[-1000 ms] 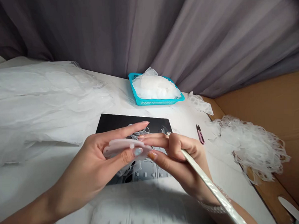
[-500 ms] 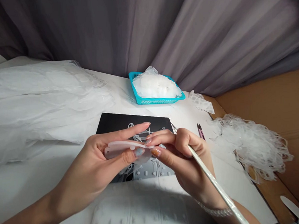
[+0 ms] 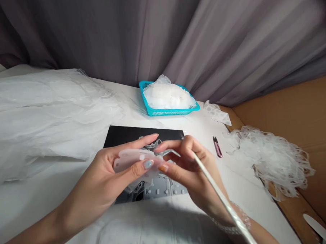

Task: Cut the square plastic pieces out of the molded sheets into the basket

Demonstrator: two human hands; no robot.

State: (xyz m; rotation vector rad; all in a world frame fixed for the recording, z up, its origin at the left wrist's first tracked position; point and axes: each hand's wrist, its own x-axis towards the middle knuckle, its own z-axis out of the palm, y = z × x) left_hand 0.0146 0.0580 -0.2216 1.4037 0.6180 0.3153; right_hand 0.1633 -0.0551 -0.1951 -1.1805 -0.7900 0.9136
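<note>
My left hand (image 3: 106,178) is closed on a translucent whitish, flexible moulded piece (image 3: 128,159), thumb in front and fingers behind. My right hand (image 3: 197,167) pinches near the right edge of that piece. A long tool with a pearly white handle (image 3: 218,195) is tucked in the same hand, its handle running down toward the wrist. By those fingertips a thin clear strip (image 3: 171,152) sticks out from the edge. Below both hands is a black board (image 3: 123,134), with clear trimmings and a translucent moulded sheet (image 3: 160,190) on it, partly hidden.
Behind stands a blue basket (image 3: 173,112) heaped with translucent pieces. A large pile of translucent sheets (image 3: 43,112) covers the left. On the right lie pink-handled thread snips (image 3: 217,147) and a heap of clear offcuts (image 3: 275,160), beside a cardboard wall (image 3: 295,120).
The piece has tilted to show more of its flat face. My right hand has shifted slightly left, and a clear strip now shows between its fingers and the edge.
</note>
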